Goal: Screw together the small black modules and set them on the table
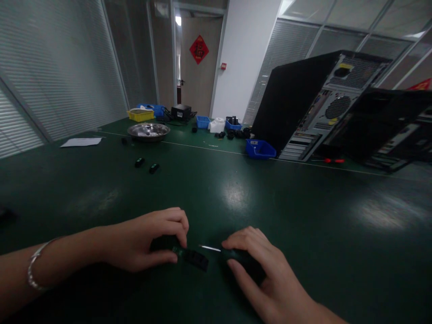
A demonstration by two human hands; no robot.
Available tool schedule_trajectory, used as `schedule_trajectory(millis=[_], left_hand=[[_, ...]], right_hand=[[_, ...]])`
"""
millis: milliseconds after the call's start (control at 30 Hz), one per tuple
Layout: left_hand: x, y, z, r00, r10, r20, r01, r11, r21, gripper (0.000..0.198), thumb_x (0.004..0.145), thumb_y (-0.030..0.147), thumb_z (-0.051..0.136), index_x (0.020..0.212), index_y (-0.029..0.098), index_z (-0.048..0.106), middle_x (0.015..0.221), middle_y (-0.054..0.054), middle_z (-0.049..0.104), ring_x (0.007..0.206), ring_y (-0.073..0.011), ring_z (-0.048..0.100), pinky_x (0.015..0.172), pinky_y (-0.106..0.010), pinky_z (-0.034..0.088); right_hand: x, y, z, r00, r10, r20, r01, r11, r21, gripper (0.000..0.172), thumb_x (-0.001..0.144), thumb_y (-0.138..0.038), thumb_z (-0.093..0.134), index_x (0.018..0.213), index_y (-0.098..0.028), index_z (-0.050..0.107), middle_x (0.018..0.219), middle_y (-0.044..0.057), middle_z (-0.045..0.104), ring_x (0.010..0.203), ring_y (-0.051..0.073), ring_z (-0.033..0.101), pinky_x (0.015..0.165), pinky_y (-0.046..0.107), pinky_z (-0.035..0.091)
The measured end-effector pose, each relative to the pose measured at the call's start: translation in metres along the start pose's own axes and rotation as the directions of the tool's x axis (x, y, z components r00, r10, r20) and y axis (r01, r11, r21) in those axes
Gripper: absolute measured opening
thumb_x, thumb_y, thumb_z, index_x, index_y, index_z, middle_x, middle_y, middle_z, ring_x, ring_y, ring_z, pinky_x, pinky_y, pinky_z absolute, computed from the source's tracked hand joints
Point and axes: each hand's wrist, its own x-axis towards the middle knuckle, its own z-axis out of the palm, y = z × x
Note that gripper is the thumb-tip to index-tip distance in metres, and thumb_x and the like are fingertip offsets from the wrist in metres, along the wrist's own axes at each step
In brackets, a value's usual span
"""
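Observation:
My left hand [148,240] is closed, its thumb and fingers pinching one end of a small black part with a green circuit board [197,259]. The black end of that part points right, just above or on the green table; I cannot tell which. In my right hand [263,267] is a screwdriver [211,248], its thin metal shaft pointing left toward the black part. The shaft's tip appears slightly apart from the part. My fingers and palm hide much of the screwdriver's dark handle.
Two small black pieces [146,165] lie beyond my left hand on the green table [189,189]. Farther back are a metal bowl [149,131], paper [81,142], a yellow bin [141,115] and a blue bin [259,149]. A computer tower [303,103] stands at the right.

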Motion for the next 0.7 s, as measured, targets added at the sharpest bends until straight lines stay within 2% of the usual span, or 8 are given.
schedule_trajectory(millis=[233,367,533,700], left_hand=[[0.002,-0.001,0.004,0.999,0.021,-0.025,-0.021,1.0,0.0,0.012,0.091,0.011,0.06,0.096,0.02,0.064,0.097,-0.005,0.065,0.092,-0.0207,0.06,0.084,-0.032,0.049],[0.002,-0.003,0.007,0.996,-0.04,-0.08,0.035,0.997,-0.067,0.008,0.093,0.013,0.061,0.095,0.02,0.065,0.094,-0.003,0.066,0.088,-0.0179,0.061,0.079,-0.029,0.049],[0.005,-0.003,0.014,0.965,-0.14,-0.222,0.082,0.964,-0.251,0.014,0.093,0.018,0.063,0.105,0.022,0.07,0.094,-0.003,0.065,0.083,-0.0154,0.062,0.074,-0.025,0.049],[0.007,-0.001,0.017,0.927,-0.295,-0.231,0.143,0.849,-0.509,0.011,0.09,0.023,0.067,0.099,0.02,0.072,0.093,-0.002,0.067,0.083,-0.0156,0.064,0.074,-0.026,0.052]], right_hand=[[-0.001,0.005,0.001,1.0,0.014,0.005,-0.015,1.0,0.022,0.023,0.093,-0.011,0.053,0.11,-0.025,0.058,0.101,0.004,0.067,0.092,0.022,0.062,0.081,0.037,0.05],[-0.002,0.005,0.002,0.999,0.036,0.008,-0.036,0.999,0.032,0.024,0.093,-0.01,0.053,0.111,-0.026,0.058,0.102,0.004,0.067,0.094,0.022,0.063,0.084,0.037,0.051],[0.0,0.005,0.004,0.998,0.039,-0.038,-0.037,0.997,0.069,0.025,0.092,-0.01,0.054,0.112,-0.025,0.058,0.101,0.004,0.067,0.091,0.021,0.064,0.08,0.033,0.053],[0.001,0.005,0.004,0.998,0.04,-0.056,-0.034,0.993,0.111,0.03,0.093,-0.011,0.054,0.119,-0.027,0.057,0.106,0.004,0.067,0.095,0.02,0.065,0.081,0.031,0.054]])
